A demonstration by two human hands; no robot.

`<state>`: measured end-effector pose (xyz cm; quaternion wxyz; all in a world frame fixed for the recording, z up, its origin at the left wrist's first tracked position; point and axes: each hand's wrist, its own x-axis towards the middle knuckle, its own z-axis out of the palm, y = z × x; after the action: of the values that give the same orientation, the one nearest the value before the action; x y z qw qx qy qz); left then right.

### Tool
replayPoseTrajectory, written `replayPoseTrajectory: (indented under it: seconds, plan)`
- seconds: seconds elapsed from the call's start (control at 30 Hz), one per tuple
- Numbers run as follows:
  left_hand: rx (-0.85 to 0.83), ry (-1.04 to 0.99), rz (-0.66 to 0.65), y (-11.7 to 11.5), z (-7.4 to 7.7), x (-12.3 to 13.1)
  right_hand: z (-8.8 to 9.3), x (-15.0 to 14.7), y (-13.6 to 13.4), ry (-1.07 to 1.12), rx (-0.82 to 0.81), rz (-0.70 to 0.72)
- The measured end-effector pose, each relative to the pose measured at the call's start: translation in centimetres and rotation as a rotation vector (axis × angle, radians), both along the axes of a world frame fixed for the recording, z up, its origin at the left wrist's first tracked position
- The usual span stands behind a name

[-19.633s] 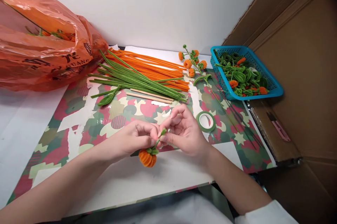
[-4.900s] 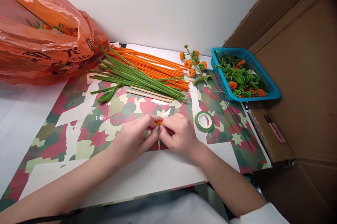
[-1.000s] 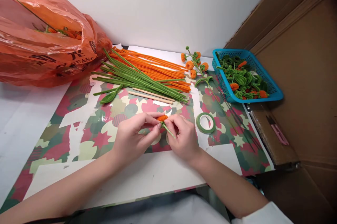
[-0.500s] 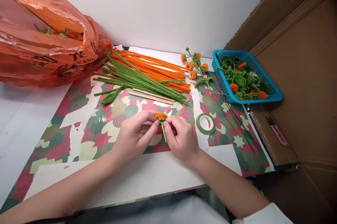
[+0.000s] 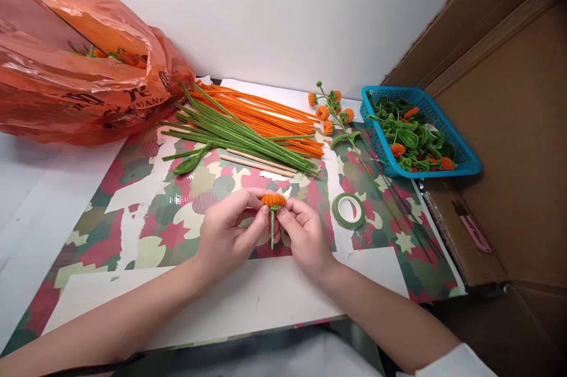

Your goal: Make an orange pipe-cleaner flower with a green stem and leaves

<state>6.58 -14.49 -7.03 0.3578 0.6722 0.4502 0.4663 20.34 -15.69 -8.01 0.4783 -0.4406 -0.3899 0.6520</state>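
Observation:
Between my two hands is a small pipe-cleaner flower (image 5: 273, 200), with a ribbed orange head and a short green stem hanging down. My left hand (image 5: 233, 224) pinches it from the left, thumb and forefinger at the base of the head. From the other side my right hand (image 5: 305, 235) grips it with thumb and forefinger at the head's right edge. Just beyond lie green pipe cleaners (image 5: 239, 137), orange pipe cleaners (image 5: 270, 111) and thin wooden sticks (image 5: 259, 162). A roll of green tape (image 5: 348, 210) rests right of my right hand.
An orange plastic bag (image 5: 88, 87) fills the back left. At the back right stands a blue basket (image 5: 465, 167) of green and orange pieces. A spray of orange flowers (image 5: 330, 111) lies beside it. A pink-handled cutter (image 5: 475, 232) rests on cardboard at the right.
The flower has turned in my fingers: its stem, slanting to the right before, now hangs straight down. My right thumb has shifted up toward the head. The whole view has shifted slightly.

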Motion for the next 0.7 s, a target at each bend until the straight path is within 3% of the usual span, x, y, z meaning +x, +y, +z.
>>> replayPoseTrajectory:
  seconds: [0.23,0.4,0.5,0.7]
  plan:
    - [-0.377,-0.161,-0.029,0.7,0.6,-0.4,0.1,1.5,0.0,-0.330,0.229,-0.059]
    - [-0.535,-0.253,-0.065,0.9,0.9,-0.6,0.5,1.6,0.3,-0.509,0.474,-0.145]
    - [-0.544,-0.310,-0.117,1.0,0.7,-0.7,0.7,1.4,0.5,-0.612,0.621,-0.166]
    - [-0.406,-0.396,-0.240,0.9,-0.3,-0.9,0.8,1.4,0.6,-0.615,0.660,-0.188]
